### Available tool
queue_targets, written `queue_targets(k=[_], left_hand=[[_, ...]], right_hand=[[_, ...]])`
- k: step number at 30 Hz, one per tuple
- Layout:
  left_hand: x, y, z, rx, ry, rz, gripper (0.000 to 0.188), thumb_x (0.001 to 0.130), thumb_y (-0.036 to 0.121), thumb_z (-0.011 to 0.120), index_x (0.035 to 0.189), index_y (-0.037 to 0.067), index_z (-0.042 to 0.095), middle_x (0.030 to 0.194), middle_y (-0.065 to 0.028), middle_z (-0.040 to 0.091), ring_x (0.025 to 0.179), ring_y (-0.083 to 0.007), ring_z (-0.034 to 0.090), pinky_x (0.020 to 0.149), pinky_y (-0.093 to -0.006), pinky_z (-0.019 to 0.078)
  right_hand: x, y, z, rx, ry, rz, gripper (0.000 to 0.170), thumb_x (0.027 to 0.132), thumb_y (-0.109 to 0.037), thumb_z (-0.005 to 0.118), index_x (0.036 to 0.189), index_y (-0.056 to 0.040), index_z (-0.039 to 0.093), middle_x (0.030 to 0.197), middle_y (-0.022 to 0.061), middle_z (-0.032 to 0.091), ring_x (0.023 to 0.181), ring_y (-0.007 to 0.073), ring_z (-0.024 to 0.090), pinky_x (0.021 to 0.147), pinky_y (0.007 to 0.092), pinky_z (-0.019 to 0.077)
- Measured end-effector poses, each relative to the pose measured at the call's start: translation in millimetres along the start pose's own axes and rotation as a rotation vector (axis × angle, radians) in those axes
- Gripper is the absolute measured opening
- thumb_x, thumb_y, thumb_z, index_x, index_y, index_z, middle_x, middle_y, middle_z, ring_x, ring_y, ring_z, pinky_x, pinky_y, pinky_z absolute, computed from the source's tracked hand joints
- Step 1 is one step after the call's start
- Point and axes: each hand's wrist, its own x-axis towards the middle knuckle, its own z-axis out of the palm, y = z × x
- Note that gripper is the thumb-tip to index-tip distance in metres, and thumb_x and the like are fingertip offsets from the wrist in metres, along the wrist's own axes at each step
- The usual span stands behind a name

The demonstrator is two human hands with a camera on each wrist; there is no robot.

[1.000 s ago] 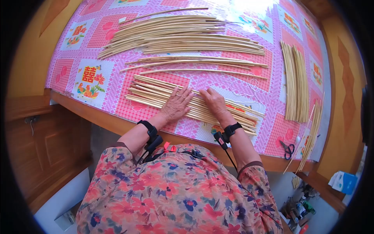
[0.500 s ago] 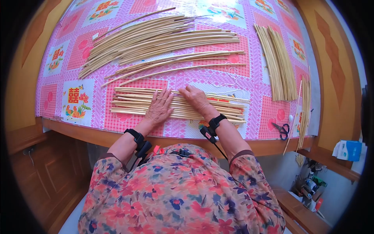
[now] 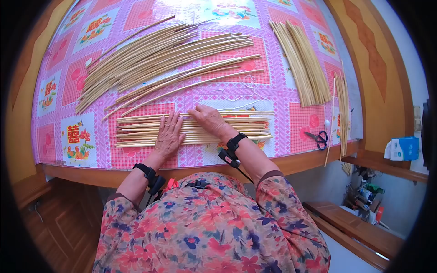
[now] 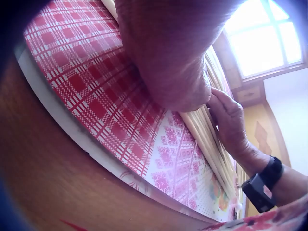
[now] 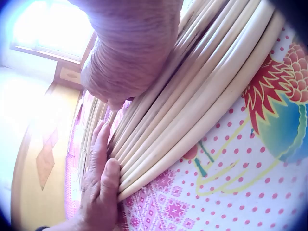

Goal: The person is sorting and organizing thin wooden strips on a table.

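A row of pale, slender sticks point(image 3: 139, 129) lies side by side along the table's near edge. My left hand point(image 3: 169, 135) rests flat across them, fingers stretched toward the far side. Just right of it, my right hand point(image 3: 210, 120) bends its fingers over the row's far edge and pinches a stick there. In the right wrist view, the sticks point(image 5: 192, 110) run under the curled right hand point(image 5: 130, 53), whose fingertips are mostly hidden. The left thumb and fingers show close by at the left hand point(image 5: 98, 187). The left wrist view has the right hand point(image 4: 232, 124) low over the sticks.
Beyond the row lie a large spread of longer sticks point(image 3: 136, 57) and a loose white string point(image 3: 248, 93). Two stick bundles point(image 3: 302, 63) stand out at the right. Near the right corner are scissors point(image 3: 318, 139) and more thin sticks point(image 3: 342, 118) overhanging the edge.
The head view has turned, so the table's things sit farther left and the near row looks more level. Both hands stay on the row, the right at its far edge.
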Motion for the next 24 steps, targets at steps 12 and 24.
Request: queue_targets(k=[12, 24], left_hand=[[-1.3, -4.5, 5.8, 0.028, -0.001, 0.012, 0.056, 0.085, 0.035, 0.042, 0.129, 0.002, 0.032, 0.139, -0.0154, 0.023, 0.131, -0.0264, 0.016, 0.107, -0.0428, 0.0062], [-3.0, -3.4, 5.5, -0.029, 0.067, 0.005, 0.059, 0.083, 0.036, 0.045, 0.130, 0.003, 0.032, 0.139, -0.0132, 0.022, 0.131, -0.0260, 0.015, 0.107, -0.0428, 0.0065]], right_hand=[[2.1, -0.6, 4.5, -0.034, -0.042, 0.021, 0.020, 0.077, -0.010, 0.053, 0.096, -0.0117, 0.056, 0.071, 0.0080, 0.050, 0.064, 0.0251, 0.054, 0.055, 0.0357, 0.0452], [5.8, -4.1, 3.2, -0.061, -0.009, -0.015, 0.019, 0.076, -0.012, 0.056, 0.095, -0.0125, 0.054, 0.071, 0.0060, 0.048, 0.065, 0.0229, 0.053, 0.055, 0.0335, 0.0449]])
